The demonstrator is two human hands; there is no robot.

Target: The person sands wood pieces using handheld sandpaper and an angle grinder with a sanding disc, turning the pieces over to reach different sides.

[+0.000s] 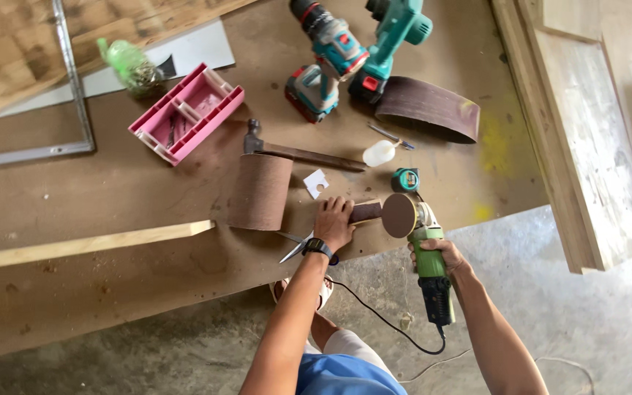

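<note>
Workbench (pixel 111 197) | left hand (pixel 334 223) pins block (pixel 365 212) | right hand (pixel 440 256) holds grinder (pixel 422 241)

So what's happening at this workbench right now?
A person stands at a brown board worktop. The right hand grips a green angle grinder, its sanding disc against a small wooden block that the left hand presses down at the bench edge. Scissors lie by the left wrist, a roll of sandpaper just beside that hand. Two cordless drills, a hammer and a pink tray sit further back.
</note>
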